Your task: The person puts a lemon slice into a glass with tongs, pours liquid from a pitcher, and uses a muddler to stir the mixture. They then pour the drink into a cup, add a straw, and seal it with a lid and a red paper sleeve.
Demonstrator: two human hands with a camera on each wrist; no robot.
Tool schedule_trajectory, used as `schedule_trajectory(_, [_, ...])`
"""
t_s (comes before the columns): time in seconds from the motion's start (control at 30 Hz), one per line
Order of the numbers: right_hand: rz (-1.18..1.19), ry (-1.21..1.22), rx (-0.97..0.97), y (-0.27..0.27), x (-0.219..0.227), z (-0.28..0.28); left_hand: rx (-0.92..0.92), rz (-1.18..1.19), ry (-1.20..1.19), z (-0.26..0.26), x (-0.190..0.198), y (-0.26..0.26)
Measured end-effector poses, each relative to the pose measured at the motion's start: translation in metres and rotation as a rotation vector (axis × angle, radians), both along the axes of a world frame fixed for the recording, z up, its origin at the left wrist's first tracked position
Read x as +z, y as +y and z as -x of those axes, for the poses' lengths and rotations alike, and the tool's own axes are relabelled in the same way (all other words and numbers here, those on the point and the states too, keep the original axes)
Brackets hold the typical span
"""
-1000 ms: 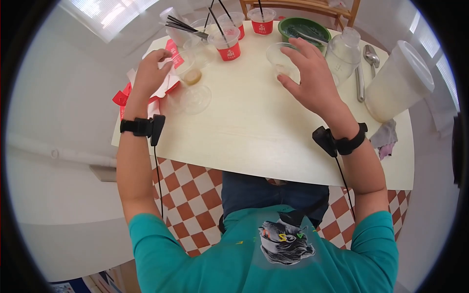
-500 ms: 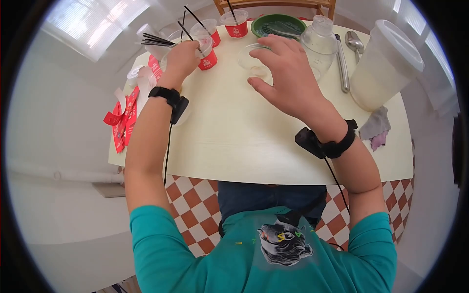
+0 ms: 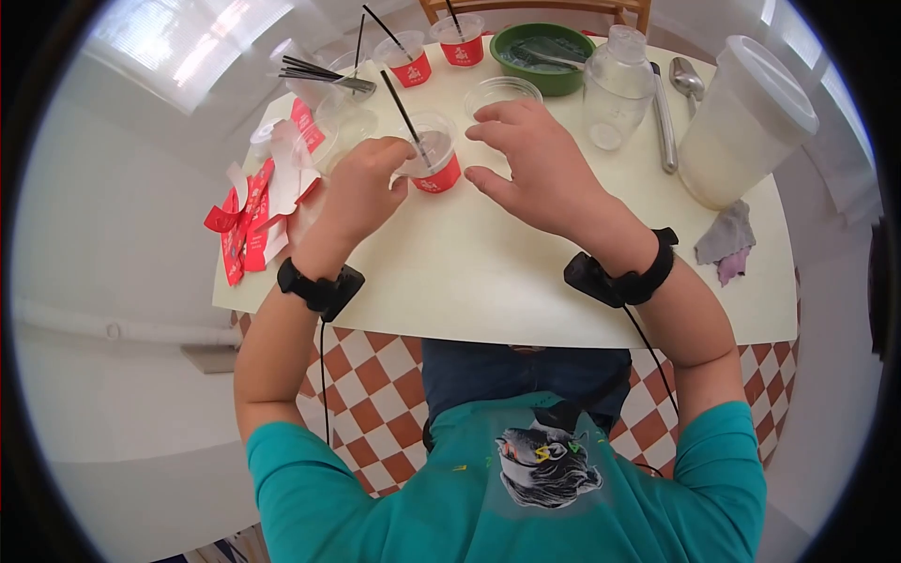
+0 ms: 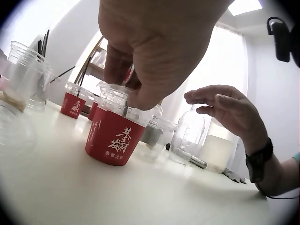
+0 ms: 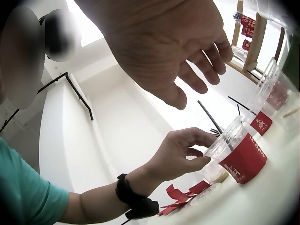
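Observation:
My left hand [image 3: 366,192] pinches the rim of a clear plastic cup with a red sleeve [image 3: 437,178], and a black straw [image 3: 399,105] leans out of it. The left wrist view has thumb and fingers at the rim of this cup [image 4: 115,140], which is close over the tabletop. Across from it, my right hand [image 3: 544,161] hovers with fingers spread and nothing in its grasp. In the right wrist view its palm [image 5: 159,51] hangs above the cup. Just beyond the right fingertips is a clear empty-looking plastic bowl [image 3: 502,91], partly hidden by that hand.
Two more red-sleeved cups with straws, one of them a cup [image 3: 410,70], stand at the back. Beside them are a green basin [image 3: 544,80], a clear bottle [image 3: 615,98], a metal scoop [image 3: 687,80] and a tall lidded pitcher [image 3: 741,141]. Torn red packaging [image 3: 249,225] lies left.
My left hand reached over to the nearest red-sleeved cup, took its rim and brought it toward the table's middle. The right hand stays spread, slightly shifted.

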State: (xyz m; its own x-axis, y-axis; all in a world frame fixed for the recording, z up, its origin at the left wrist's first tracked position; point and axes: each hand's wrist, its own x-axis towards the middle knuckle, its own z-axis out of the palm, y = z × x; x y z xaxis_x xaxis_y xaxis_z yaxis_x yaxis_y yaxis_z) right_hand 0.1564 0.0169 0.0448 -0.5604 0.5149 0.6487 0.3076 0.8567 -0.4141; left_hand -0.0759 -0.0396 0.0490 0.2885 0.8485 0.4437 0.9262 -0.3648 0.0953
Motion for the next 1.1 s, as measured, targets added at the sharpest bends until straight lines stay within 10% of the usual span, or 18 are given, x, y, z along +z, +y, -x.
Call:
schedule_trajectory(0.33, [0.108,-0.203,-0.056,-0.009,-0.012,0.012,-0.286,0.081,-0.067,-0.032,0.014,-0.038])
schedule_trajectory(0.6, [0.049,-0.205,-0.05,-0.01,-0.016,0.015,-0.083,0.356,-0.784,-0.035,0.026,0.015])
schedule_trajectory(1.1, [0.055,-0.256,-0.049,-0.005,-0.015,0.013,-0.074,0.078,-0.949,0.009,0.101,0.005])
